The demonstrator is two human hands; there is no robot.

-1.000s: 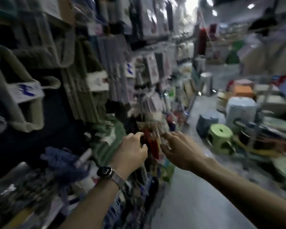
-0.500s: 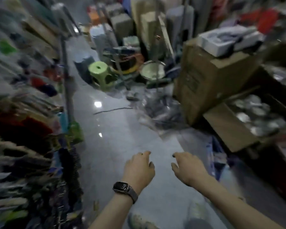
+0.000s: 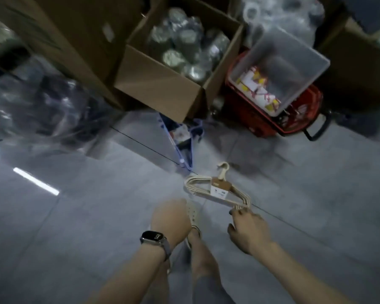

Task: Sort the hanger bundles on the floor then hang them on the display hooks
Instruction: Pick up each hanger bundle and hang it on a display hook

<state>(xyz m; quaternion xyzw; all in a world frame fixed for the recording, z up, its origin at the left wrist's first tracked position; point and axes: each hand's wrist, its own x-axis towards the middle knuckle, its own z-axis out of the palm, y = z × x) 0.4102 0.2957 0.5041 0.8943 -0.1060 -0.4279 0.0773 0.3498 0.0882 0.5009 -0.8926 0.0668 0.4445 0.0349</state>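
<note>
Grey floor tiles (image 3: 79, 216) fill the view, with stock crowded along the far edge. A second ago both hands were up at the display wall. Half a second ago they hung empty over the aisle as the head swung round. Now the gaze drops to the floor.

The right hand (image 3: 249, 232) has come down to the cream hanger bundle (image 3: 217, 189). Its fingertips (image 3: 239, 212) meet the bundle's near shoulder end, while the thumb stands apart below, so no closed grip shows yet. The left hand (image 3: 170, 218), wearing a watch (image 3: 154, 236), hovers beside it above a pale shoe (image 3: 192, 213). Its fingers are turned out of sight, so I cannot tell how they lie.

The cream bundle lies on the tiles, hooks pointing away, with a paper band round its neck. Just beyond it a blue hanger bundle (image 3: 184, 141) lies against an open cardboard box (image 3: 158, 88). To the right is a red basket (image 3: 272, 115) carrying a clear tub (image 3: 294, 62).

The shift from wall to floor suggests a fresh pickup is starting, with at least two bundles left to hang.
</note>
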